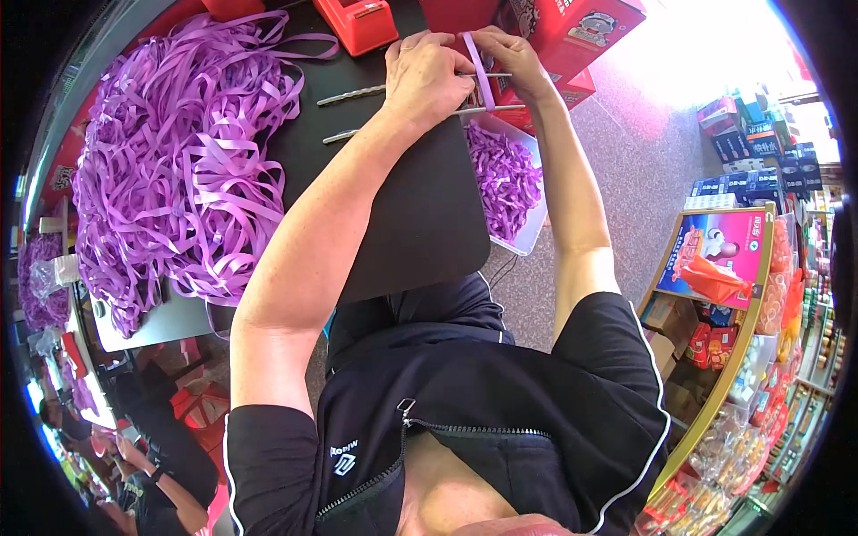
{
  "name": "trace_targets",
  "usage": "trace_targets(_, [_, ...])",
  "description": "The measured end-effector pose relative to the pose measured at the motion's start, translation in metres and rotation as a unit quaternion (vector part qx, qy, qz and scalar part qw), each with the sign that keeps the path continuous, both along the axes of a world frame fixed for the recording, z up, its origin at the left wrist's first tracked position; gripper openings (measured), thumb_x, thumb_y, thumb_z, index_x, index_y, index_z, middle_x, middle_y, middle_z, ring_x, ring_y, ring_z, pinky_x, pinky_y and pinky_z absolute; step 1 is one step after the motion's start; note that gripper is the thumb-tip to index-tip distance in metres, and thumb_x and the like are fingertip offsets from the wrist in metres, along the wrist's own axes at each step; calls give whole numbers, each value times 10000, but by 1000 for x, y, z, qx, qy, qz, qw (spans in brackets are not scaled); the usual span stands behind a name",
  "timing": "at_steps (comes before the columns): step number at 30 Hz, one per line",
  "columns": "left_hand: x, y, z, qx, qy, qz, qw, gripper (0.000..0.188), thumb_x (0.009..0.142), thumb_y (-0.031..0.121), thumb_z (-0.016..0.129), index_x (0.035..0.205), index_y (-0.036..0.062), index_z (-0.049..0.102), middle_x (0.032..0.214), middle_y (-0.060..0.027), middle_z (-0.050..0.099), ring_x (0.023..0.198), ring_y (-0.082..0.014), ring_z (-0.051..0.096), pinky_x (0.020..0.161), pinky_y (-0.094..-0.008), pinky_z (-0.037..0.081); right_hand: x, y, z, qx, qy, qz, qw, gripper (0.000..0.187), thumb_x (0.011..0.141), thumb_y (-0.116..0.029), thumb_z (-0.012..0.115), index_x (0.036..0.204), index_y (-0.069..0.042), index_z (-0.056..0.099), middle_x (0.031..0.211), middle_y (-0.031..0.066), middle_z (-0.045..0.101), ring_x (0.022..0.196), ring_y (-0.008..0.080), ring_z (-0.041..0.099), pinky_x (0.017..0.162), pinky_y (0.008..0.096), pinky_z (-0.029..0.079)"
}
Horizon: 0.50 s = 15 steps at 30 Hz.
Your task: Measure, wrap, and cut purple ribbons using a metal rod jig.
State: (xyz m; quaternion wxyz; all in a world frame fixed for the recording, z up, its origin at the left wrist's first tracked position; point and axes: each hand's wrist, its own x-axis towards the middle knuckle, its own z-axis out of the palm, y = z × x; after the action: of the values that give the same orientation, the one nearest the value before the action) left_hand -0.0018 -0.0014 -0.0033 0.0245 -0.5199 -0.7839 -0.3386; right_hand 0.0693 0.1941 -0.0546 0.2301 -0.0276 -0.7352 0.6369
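Note:
A loop of purple ribbon (pixel 480 73) spans two thin metal rods (pixel 349 96) at the far edge of the black tabletop (pixel 420 205). My right hand (pixel 518 64) pinches the ribbon near its upper end. On the ribbon's other side, my left hand (pixel 424 79) is closed, fingers curled down over the upper rod; what its fingertips hold is hidden. Both rods pass beneath or beside my left hand, and their twisted ends stick out to its left. A white bin (pixel 534 217) below the table's right edge holds several purple ribbon pieces (pixel 502 179).
A large tangled heap of purple ribbon (pixel 192 170) covers the table's left side. A red tape dispenser (pixel 362 25) stands at the back, with red boxes (pixel 572 36) beyond my right hand. Shelves of packaged goods (pixel 760 357) line the right; another person (pixel 152 464) is at lower left.

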Motion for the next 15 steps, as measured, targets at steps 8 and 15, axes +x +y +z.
trace_targets(8, [1, 0, -2, 36, 24, 2, 999, 316, 706, 203, 660, 1014, 227, 727, 1315, -105, 538, 1248, -299, 455, 1088, -477, 256, 28, -4, -29, 9, -52, -46, 998, 279, 920, -240, 603, 1055, -10, 689, 1032, 25, 621, 962, 105, 569, 849, 259, 430])
trace_targets(15, [-1, 1, -3, 45, 49, -1, 998, 402, 714, 196, 647, 1106, 276, 687, 1318, -104, 534, 1259, -310, 443, 1089, -484, 253, 49, -24, -34, 17, -100, -68, 993, 276, 937, -241, 576, 1088, -39, 686, 1061, 42, 623, 982, 131, 570, 872, 280, 434])
